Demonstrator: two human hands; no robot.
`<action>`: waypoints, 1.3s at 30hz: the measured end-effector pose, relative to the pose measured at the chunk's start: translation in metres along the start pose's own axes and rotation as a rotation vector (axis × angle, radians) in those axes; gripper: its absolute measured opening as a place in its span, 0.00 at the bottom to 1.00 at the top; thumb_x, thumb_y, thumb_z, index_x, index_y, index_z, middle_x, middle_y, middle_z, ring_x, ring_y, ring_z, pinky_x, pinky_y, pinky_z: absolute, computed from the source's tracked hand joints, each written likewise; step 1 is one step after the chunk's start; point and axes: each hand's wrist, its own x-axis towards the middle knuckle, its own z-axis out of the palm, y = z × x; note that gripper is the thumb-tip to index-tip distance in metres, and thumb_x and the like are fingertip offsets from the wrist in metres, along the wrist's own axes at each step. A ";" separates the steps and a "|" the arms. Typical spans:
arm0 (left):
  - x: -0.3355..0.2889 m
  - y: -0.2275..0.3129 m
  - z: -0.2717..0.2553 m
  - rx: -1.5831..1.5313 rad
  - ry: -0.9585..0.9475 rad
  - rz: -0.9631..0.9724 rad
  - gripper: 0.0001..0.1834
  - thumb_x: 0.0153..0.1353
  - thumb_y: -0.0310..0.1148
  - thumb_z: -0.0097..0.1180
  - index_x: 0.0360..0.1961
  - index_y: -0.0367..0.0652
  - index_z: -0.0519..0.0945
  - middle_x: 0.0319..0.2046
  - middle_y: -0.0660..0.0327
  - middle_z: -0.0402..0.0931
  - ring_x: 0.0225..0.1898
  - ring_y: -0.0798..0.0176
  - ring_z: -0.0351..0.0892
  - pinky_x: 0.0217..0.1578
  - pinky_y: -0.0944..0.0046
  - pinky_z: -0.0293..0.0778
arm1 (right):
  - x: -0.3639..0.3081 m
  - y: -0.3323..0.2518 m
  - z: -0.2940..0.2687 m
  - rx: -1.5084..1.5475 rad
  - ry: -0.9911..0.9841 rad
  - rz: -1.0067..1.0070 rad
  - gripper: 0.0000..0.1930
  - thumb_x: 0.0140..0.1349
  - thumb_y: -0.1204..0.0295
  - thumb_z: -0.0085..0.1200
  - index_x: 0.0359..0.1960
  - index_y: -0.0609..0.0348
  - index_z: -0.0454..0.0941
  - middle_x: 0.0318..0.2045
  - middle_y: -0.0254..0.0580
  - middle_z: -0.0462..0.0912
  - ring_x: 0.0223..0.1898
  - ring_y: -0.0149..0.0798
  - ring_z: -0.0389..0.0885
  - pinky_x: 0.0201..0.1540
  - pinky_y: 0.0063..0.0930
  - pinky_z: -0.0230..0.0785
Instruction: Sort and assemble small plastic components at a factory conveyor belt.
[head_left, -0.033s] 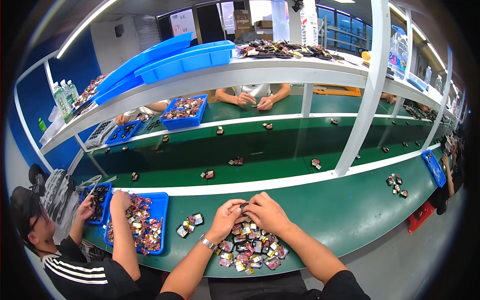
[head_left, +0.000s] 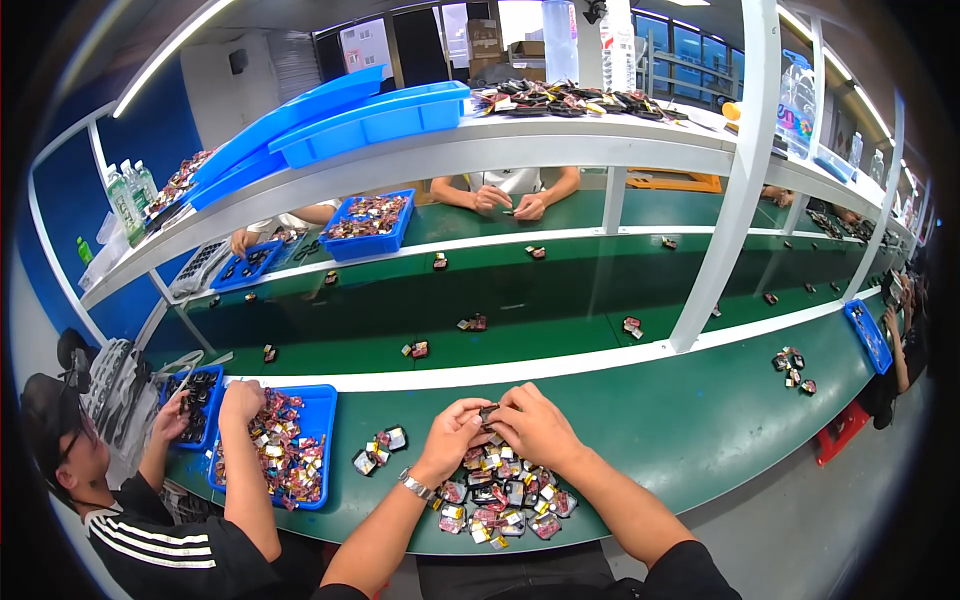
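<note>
My left hand (head_left: 452, 438), with a metal watch at its wrist, and my right hand (head_left: 543, 432) meet over the green bench (head_left: 640, 420). Between their fingertips they pinch a small dark part (head_left: 488, 413), mostly covered by the fingers. Right below lies a pile of small electronic parts (head_left: 510, 495), black-cased with silver, yellow and reddish patches. Left of my left wrist sits a small group of similar parts (head_left: 380, 450), apart from the pile.
At my left a co-worker's hand (head_left: 243, 402) reaches over a blue tray (head_left: 328, 440) of reddish parts. Beyond a white rail (head_left: 450, 378), scattered parts lie on a green belt (head_left: 560, 345). A white post (head_left: 725, 200) and shelf edge (head_left: 520, 145) stand ahead. More parts (head_left: 792, 370) lie far right.
</note>
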 end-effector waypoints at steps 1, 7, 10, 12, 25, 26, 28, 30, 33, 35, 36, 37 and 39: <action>0.001 -0.001 -0.001 -0.021 -0.020 0.018 0.14 0.70 0.23 0.41 0.55 0.35 0.68 0.48 0.56 0.77 0.50 0.65 0.78 0.50 0.64 0.78 | 0.000 -0.002 -0.001 -0.015 0.001 0.028 0.05 0.51 0.74 0.60 0.31 0.54 0.80 0.37 0.38 0.76 0.41 0.43 0.74 0.43 0.35 0.72; 0.002 0.001 -0.001 -0.030 -0.023 0.013 0.14 0.71 0.25 0.42 0.55 0.35 0.67 0.48 0.55 0.76 0.50 0.62 0.78 0.51 0.59 0.79 | -0.002 0.000 0.002 -0.015 0.067 0.006 0.06 0.50 0.73 0.62 0.32 0.56 0.83 0.48 0.42 0.75 0.53 0.46 0.71 0.53 0.37 0.69; 0.003 0.001 -0.001 -0.051 -0.030 0.008 0.14 0.70 0.25 0.43 0.55 0.35 0.67 0.48 0.55 0.76 0.50 0.62 0.78 0.51 0.58 0.79 | -0.003 0.005 0.010 0.112 0.083 0.031 0.07 0.51 0.74 0.61 0.33 0.56 0.84 0.51 0.44 0.74 0.57 0.47 0.69 0.57 0.38 0.67; 0.003 0.001 -0.002 -0.063 -0.036 0.009 0.14 0.70 0.26 0.43 0.55 0.36 0.67 0.48 0.55 0.76 0.50 0.62 0.79 0.51 0.58 0.79 | -0.004 0.003 0.012 0.138 0.092 0.060 0.07 0.51 0.74 0.61 0.33 0.57 0.84 0.51 0.44 0.75 0.57 0.47 0.69 0.57 0.38 0.67; 0.001 0.001 -0.004 -0.204 -0.073 -0.021 0.15 0.70 0.27 0.46 0.55 0.36 0.68 0.48 0.54 0.75 0.50 0.60 0.78 0.53 0.57 0.78 | -0.006 0.000 0.019 0.208 0.141 0.142 0.08 0.52 0.76 0.59 0.35 0.56 0.84 0.49 0.41 0.78 0.54 0.47 0.72 0.53 0.36 0.70; 0.001 0.001 -0.004 -0.211 -0.083 -0.020 0.15 0.70 0.28 0.46 0.55 0.36 0.68 0.48 0.55 0.75 0.50 0.61 0.78 0.53 0.58 0.78 | -0.006 0.000 0.019 0.208 0.140 0.141 0.08 0.52 0.76 0.59 0.35 0.56 0.84 0.49 0.41 0.78 0.54 0.47 0.72 0.53 0.36 0.70; 0.001 0.001 -0.005 -0.218 -0.091 -0.017 0.15 0.71 0.29 0.45 0.56 0.36 0.68 0.48 0.55 0.75 0.50 0.61 0.78 0.53 0.60 0.78 | -0.007 0.000 0.022 0.221 0.150 0.157 0.09 0.52 0.76 0.59 0.36 0.56 0.84 0.48 0.41 0.78 0.54 0.47 0.72 0.53 0.36 0.70; 0.001 -0.001 -0.008 -0.233 -0.099 -0.005 0.14 0.70 0.28 0.45 0.55 0.36 0.68 0.48 0.55 0.75 0.50 0.61 0.78 0.53 0.59 0.78 | -0.006 0.002 0.026 0.258 0.163 0.158 0.09 0.52 0.76 0.59 0.36 0.55 0.84 0.49 0.41 0.78 0.54 0.47 0.72 0.53 0.36 0.70; 0.003 -0.002 -0.009 -0.229 -0.120 0.006 0.12 0.70 0.27 0.46 0.52 0.37 0.69 0.50 0.52 0.75 0.51 0.60 0.78 0.53 0.57 0.78 | -0.006 -0.003 0.022 0.299 0.172 0.171 0.10 0.52 0.77 0.59 0.36 0.55 0.84 0.49 0.41 0.79 0.54 0.47 0.73 0.53 0.36 0.70; 0.002 0.000 -0.010 -0.234 -0.112 0.013 0.11 0.70 0.27 0.46 0.51 0.37 0.69 0.51 0.52 0.74 0.51 0.60 0.78 0.53 0.58 0.78 | -0.004 -0.007 0.022 0.308 0.170 0.173 0.10 0.51 0.77 0.59 0.37 0.55 0.84 0.49 0.41 0.79 0.54 0.48 0.73 0.53 0.36 0.70; 0.001 0.002 -0.010 -0.235 -0.105 0.021 0.11 0.70 0.27 0.47 0.51 0.37 0.69 0.52 0.51 0.74 0.51 0.60 0.78 0.52 0.59 0.79 | -0.004 -0.008 0.023 0.278 0.181 0.163 0.10 0.51 0.77 0.59 0.37 0.55 0.85 0.50 0.41 0.79 0.54 0.47 0.73 0.53 0.36 0.70; 0.002 0.002 -0.010 -0.237 -0.106 0.021 0.11 0.70 0.27 0.47 0.51 0.37 0.69 0.52 0.51 0.74 0.51 0.60 0.78 0.52 0.59 0.79 | -0.004 -0.007 0.023 0.243 0.194 0.157 0.10 0.51 0.78 0.59 0.37 0.55 0.85 0.50 0.41 0.79 0.54 0.47 0.73 0.53 0.36 0.70; 0.003 0.001 -0.010 -0.224 -0.096 -0.010 0.11 0.69 0.27 0.47 0.51 0.37 0.69 0.54 0.51 0.73 0.51 0.61 0.78 0.51 0.60 0.79 | -0.006 -0.005 0.026 0.248 0.189 0.177 0.10 0.51 0.78 0.59 0.37 0.55 0.85 0.50 0.42 0.79 0.54 0.47 0.72 0.53 0.36 0.70</action>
